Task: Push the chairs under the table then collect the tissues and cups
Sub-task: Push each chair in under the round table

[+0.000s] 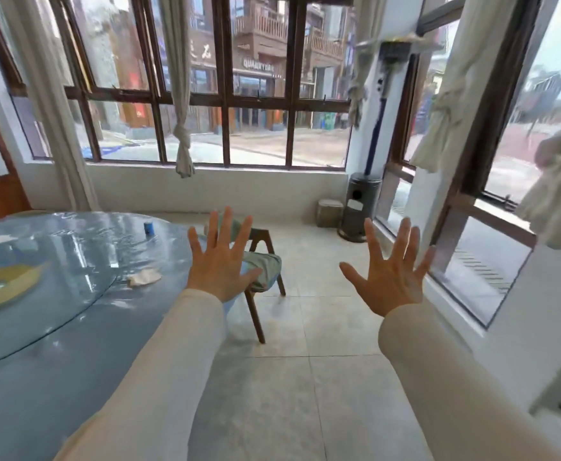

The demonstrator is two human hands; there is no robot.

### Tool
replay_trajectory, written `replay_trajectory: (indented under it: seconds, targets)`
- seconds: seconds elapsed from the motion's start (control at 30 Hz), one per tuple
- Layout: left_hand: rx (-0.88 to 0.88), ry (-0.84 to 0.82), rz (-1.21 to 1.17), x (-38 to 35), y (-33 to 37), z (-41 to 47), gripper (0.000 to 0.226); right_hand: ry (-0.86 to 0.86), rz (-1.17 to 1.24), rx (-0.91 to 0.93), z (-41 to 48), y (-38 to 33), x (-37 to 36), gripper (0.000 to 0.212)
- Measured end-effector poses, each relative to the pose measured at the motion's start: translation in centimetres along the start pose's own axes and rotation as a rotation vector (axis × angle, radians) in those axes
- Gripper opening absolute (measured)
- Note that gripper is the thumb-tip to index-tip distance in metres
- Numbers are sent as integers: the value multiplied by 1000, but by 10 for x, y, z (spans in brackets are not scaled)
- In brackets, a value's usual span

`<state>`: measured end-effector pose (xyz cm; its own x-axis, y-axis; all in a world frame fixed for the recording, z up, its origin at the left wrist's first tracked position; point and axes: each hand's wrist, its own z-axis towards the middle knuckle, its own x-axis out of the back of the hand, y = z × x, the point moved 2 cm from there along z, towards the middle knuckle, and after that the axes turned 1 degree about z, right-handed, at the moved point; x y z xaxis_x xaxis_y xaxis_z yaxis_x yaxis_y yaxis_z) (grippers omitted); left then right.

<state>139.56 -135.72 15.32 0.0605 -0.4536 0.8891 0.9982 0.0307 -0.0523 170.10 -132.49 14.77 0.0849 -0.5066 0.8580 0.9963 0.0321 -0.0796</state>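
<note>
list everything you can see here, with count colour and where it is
table: one, blue-grey, round, glossy top, left side
chair: one, dark wood with pale green cushion, at the table's right edge
tissue: one, white, crumpled, on the table near the chair
cup: one, blue, on the table's far side
dish: one, yellow, on the table at far left, blurred
stand: one, black, cylindrical, in the corner between the windows
curtains: several, cream, tied at the windows
hands: two, bare with cream sleeves, left hand and right hand spread open, holding nothing
</note>
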Motion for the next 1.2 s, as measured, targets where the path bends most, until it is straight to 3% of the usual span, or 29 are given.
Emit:
replay_trajectory:
  seconds: [0.23, 0.6, 0.93, 1.2]
  targets:
    - [-44, 26, 4, 7, 86, 35, 103, 58, -16, -11, 29, 96, 12, 94]
    - [-77, 25, -8, -53, 129, 136, 103, 91, -12, 40, 127, 125, -46, 93]
    - [-99, 49, 29, -146, 122, 327, 101, 37, -6, 49, 304, 107, -156, 90]
    - [-120, 85, 2, -213, 145, 486, 101, 101, 11, 46, 447, 114, -226, 89]
